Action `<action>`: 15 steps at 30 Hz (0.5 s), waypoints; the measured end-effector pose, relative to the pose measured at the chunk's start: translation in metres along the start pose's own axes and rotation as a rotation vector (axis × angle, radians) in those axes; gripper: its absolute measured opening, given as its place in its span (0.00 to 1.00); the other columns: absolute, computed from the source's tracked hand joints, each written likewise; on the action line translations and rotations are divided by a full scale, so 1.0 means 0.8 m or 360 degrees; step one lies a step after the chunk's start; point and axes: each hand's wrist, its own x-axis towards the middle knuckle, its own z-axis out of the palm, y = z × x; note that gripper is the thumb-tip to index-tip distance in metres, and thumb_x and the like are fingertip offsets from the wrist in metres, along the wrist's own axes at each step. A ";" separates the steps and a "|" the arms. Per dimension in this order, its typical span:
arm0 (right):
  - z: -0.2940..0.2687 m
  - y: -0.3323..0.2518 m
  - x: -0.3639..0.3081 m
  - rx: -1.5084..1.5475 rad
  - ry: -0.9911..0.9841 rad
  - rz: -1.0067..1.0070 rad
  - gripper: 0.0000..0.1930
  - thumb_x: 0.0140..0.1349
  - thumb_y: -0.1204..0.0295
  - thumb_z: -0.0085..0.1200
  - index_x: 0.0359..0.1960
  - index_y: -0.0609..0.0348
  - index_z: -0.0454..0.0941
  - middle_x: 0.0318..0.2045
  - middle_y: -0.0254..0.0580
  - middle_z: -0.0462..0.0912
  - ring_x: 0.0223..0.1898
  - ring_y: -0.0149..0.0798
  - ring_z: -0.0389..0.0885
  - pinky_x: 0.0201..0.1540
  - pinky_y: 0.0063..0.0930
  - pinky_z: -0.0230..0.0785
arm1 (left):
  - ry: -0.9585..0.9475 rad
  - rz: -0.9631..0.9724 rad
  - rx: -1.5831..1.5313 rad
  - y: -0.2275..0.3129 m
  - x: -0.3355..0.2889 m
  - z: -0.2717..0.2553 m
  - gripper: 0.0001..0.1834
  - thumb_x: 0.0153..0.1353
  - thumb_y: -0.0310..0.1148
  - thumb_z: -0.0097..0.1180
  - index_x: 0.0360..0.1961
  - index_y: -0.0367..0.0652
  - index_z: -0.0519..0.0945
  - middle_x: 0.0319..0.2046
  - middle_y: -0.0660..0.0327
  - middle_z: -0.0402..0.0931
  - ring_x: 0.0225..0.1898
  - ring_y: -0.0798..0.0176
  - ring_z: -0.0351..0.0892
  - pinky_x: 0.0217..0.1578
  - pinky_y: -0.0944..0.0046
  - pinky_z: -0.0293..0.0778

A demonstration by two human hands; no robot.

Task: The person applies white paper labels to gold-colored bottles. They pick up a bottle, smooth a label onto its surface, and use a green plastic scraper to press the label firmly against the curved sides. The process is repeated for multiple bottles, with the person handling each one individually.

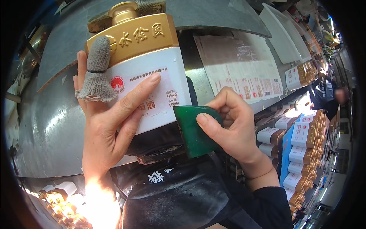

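Note:
A flat bottle [173, 78] with a gold shoulder and cap and a white body lies tilted in front of me. A clear label with print and a red round mark sits on its white face, slightly wrinkled near its lower edge. My left hand [108, 122] grips the bottle at its left side, two fingers laid across the face. One finger wears a grey knitted finger cover [99, 63] with a dark band. Between thumb and fingers, my right hand [236, 128] pinches a green scraper [196, 133] beside the bottle's lower right corner.
A printed label sheet [244, 68] lies right of the bottle. Behind the bottle's neck is a bristle brush [152, 7]. A white tray [284, 36] stands at the far right. Rows of similar bottles [301, 154] fill the right side; more bottles [63, 200] are at lower left.

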 end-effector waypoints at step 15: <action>0.001 -0.001 0.000 -0.0068 0.0027 -0.0024 0.09 0.59 0.76 0.60 0.32 0.63 0.70 0.30 0.37 0.81 0.33 0.23 0.79 0.37 0.20 0.73 | 0.0066 -0.0008 -0.0085 0.001 -0.003 0.004 0.27 0.55 0.21 0.47 0.55 0.52 0.81 0.73 0.42 0.36 0.73 0.43 0.44 0.67 0.56 0.50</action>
